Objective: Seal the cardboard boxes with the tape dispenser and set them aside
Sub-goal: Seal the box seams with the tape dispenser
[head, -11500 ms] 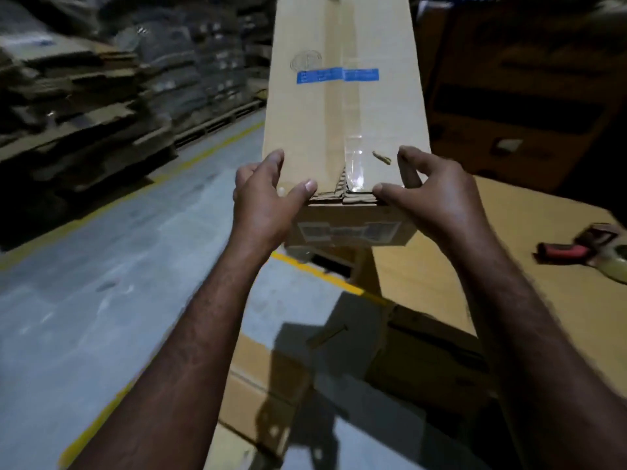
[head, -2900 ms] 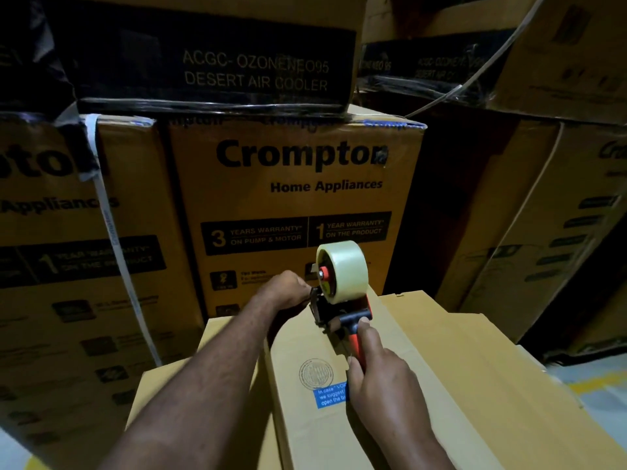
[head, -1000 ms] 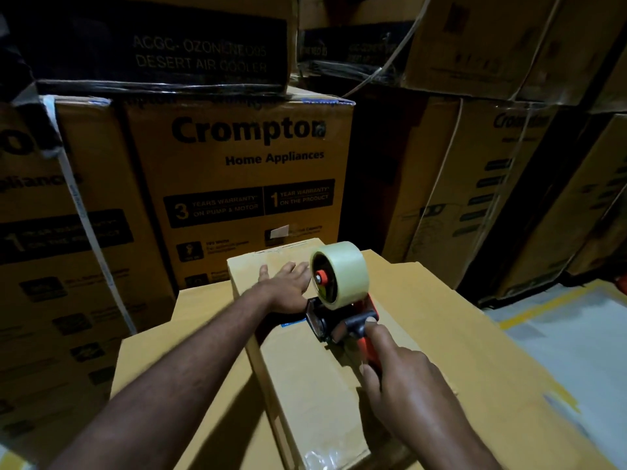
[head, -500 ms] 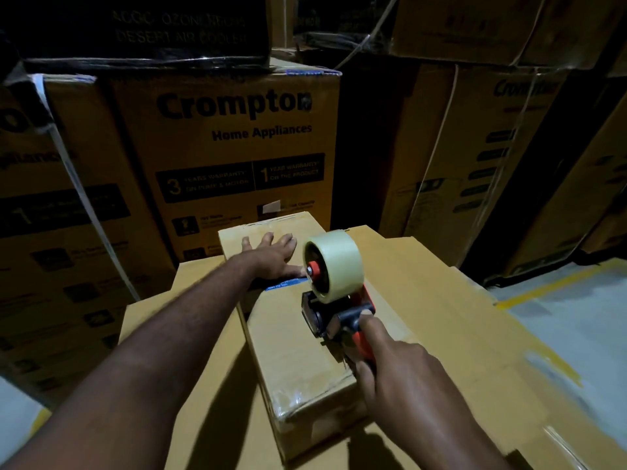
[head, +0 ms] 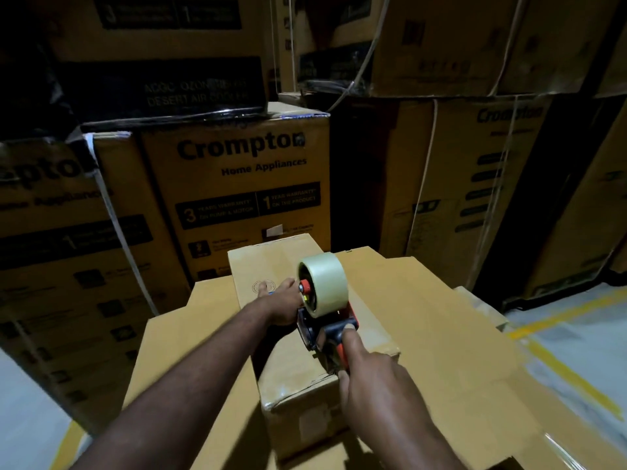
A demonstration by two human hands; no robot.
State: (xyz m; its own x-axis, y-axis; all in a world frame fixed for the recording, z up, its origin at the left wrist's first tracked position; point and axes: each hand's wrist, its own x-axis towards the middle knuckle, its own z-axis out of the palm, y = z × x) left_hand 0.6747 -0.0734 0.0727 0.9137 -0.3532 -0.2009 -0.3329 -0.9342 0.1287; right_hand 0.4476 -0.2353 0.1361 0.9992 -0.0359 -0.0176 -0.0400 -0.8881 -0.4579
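Cardboard box (head: pixel 288 364): lies 12-to-6 o'clock on the flattened-carton surface (head: pixel 424 317). Tape dispenser (head: pixel 322 310) on its lid toward 6 o'clock, handle held in right grip (head: pixel 376 385). Left grip (head: pixel 283 303) steadies the lid, fingers hidden, spread cannot be told. Judged: seam nearly taped; cutting and setting aside remain.

Legible on middle carton (head: pixel 163 184): "Crompton", "Home Appliances" beneath; its black band (head: pixel 247 205): "3 YEARS WARRANTY ON PUMP & MOTOR" and "1 YEAR WARRANTY ON THE PRODUCT", small print blurred; upper carton (head: pixel 163 72): "DESERT AIR COOLER", line above begins "ACGC-OZON", rest smeared; left carton (head: pixel 51 232): cut-off "pto", faint "Appliances"; right carton (head: pixel 492 157): dim "Crompton"; small box (head: pixel 271 262): round stamp (head: pixel 263 286) and end label (head: pixel 314 420), both illegible.
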